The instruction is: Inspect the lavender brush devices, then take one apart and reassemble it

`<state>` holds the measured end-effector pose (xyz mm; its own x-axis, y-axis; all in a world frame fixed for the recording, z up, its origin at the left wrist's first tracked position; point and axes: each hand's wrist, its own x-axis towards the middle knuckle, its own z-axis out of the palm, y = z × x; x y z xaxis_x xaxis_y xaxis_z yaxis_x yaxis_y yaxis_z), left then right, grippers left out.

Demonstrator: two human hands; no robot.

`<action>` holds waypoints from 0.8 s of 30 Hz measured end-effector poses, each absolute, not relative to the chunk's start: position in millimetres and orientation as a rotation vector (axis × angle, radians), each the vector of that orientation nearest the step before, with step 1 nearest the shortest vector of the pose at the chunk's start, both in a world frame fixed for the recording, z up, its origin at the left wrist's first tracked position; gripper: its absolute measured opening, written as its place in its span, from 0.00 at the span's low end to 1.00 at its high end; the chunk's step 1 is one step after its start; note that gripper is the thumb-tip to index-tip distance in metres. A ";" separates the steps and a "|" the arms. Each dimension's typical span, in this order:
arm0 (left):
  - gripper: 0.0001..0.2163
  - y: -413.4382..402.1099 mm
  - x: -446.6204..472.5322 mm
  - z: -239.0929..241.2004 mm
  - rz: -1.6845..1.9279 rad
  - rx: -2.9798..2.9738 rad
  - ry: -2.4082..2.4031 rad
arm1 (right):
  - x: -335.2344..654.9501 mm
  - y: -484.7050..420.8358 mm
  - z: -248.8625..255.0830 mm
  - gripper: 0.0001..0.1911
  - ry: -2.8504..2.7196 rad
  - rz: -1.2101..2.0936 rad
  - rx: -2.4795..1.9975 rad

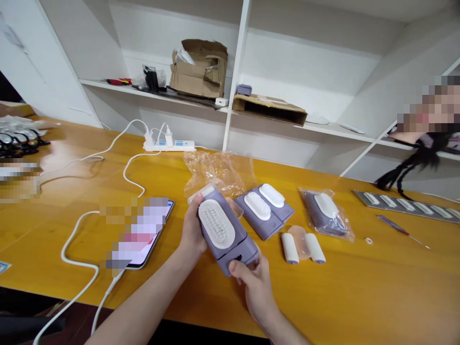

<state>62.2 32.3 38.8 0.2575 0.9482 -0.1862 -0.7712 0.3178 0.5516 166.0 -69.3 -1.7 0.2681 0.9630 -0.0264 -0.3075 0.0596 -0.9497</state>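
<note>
- Closest to my camera, two bare forearms (143, 299) reach in from the bottom edge over the wooden table (359, 297).
- My left hand (193, 227) is gripping the upper end of a purple device (235, 223), its thumb (196, 201) along the left edge; the other fingers are hidden beneath.
- My right hand (257, 282) is closed around the device's lower end, thumb pressed near a dark slot (237, 258).
- I have the device tilted above the table between both hands, its white bristled pad (216, 224) facing me.
- Just behind it, two more purple units (266, 225) lie side by side, each with a white oval on top; a clear plastic bag (219, 167) lies crumpled beyond.
- Right of my hands I see two white rollers (290, 247) with a translucent piece (301, 239) between.
- Farther right: a bagged purple unit (319, 218), a small white ring (368, 241), a screwdriver (393, 224) and a grey strip (395, 207) carrying white ovals.
- On my left lies a phone (153, 239), screen lit, a white cable (108, 293) at its lower end.
- Farther back, a power strip (183, 145) holds white plugs; above, white shelving (305, 62) bears cardboard boxes (196, 79).
- Another person (431, 120) shows at the right edge.
</note>
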 end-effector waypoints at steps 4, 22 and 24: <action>0.22 30.1 62.0 43.5 1.107 0.456 0.444 | 167.0 -73.9 -2.2 0.19 -0.823 1.121 -1.059; 0.20 28.0 68.3 29.6 1.201 0.506 0.746 | 203.4 -60.0 6.8 0.10 -1.896 -0.844 -1.285; 0.19 28.6 66.1 32.1 1.193 0.465 0.732 | 200.5 -59.7 8.7 0.11 -1.924 -0.914 -1.247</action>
<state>66.1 28.6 32.1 0.1857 0.9466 -0.2635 -0.6637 0.3186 0.6767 200.5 -59.7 8.7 -0.3266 0.4707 0.8196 0.9327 0.3008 0.1989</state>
